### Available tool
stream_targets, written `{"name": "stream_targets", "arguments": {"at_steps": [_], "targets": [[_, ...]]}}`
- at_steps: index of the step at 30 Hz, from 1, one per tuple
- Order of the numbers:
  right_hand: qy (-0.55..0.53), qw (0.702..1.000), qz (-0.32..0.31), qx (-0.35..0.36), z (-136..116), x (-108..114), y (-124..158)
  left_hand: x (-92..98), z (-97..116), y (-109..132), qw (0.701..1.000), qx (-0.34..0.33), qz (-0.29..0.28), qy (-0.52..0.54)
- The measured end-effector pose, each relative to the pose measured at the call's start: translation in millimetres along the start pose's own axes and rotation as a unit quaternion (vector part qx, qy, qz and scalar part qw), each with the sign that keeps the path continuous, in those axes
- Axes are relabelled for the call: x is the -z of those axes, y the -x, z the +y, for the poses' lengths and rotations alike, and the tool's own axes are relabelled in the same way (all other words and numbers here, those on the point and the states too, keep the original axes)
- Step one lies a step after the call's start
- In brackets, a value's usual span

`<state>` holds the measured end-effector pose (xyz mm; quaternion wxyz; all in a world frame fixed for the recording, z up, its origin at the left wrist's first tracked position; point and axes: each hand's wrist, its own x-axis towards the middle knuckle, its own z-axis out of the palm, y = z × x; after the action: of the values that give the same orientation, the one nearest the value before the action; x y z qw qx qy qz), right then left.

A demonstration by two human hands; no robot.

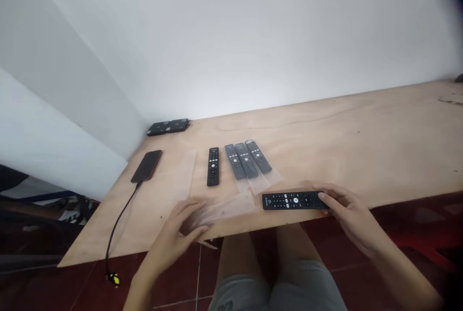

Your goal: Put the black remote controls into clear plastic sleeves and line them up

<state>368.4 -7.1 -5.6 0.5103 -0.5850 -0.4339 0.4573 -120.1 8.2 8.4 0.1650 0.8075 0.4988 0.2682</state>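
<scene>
Grey shorts [278, 291] fill the bottom edge, above a dark red tile floor [238, 265]. White walls [231, 36] meet in a corner behind a long plywood table [361, 137], whose near edge passes just beyond the knees. In that corner sit two flat black boxes [168, 127], touching each other. Nearer, a phone [146, 166] lies on the wood, its black cable [119, 219] running off the table's edge towards a small yellow object [114, 279] near the floor. Mid-table lie a bare remote [213, 166] and three remotes in clear sleeves [246, 160], side by side. The right hand [349, 217] has its fingers curled over the end of a fourth remote [292, 200], gripping it on the wood. The left hand [173, 236], fingers open, lies on a loose plastic sleeve [220, 209].
</scene>
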Motion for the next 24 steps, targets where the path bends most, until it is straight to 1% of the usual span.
{"name": "stream_targets", "arguments": {"at_steps": [1,3,5,6,10,14,15,16,18,20,22,24], "targets": [[0.014,1.000,0.001,0.005,0,1,0,0.6,-2,3,1.000,0.003,0.025,-0.014],[0.042,0.999,0.004,0.014,0,1,0,-0.7,-7,11,0.994,0.021,0.095,-0.052],[0.064,0.998,0.003,0.027,0,0,0,-3.3,-8,19,0.982,0.056,0.159,-0.091],[0.074,0.997,0.002,0.036,0,-1,0,-4.5,-8,23,0.975,0.077,0.179,-0.107],[0.122,0.991,0.004,0.056,4,-1,-3,-5.4,0,37,0.955,0.165,0.205,-0.135],[0.147,0.987,-0.023,0.060,7,0,-6,-4.5,7,44,0.924,0.270,0.203,-0.179],[0.154,0.985,-0.032,0.066,6,-1,-5,-4.7,6,45,0.922,0.285,0.198,-0.171],[0.164,0.983,-0.044,0.073,5,-2,-5,-5.1,5,47,0.924,0.295,0.194,-0.145],[0.187,0.976,-0.073,0.087,0,-6,-2,-5.8,0,50,0.930,0.305,0.198,-0.052],[0.203,0.970,-0.100,0.094,-4,-12,3,-5.0,-4,52,0.920,0.313,0.227,0.064],[0.208,0.966,-0.118,0.098,-6,-20,6,-1.1,-5,49,0.889,0.316,0.281,0.176],[0.207,0.963,-0.133,0.106,-5,-31,9,7.6,-4,41,0.844,0.306,0.329,0.293]]}}
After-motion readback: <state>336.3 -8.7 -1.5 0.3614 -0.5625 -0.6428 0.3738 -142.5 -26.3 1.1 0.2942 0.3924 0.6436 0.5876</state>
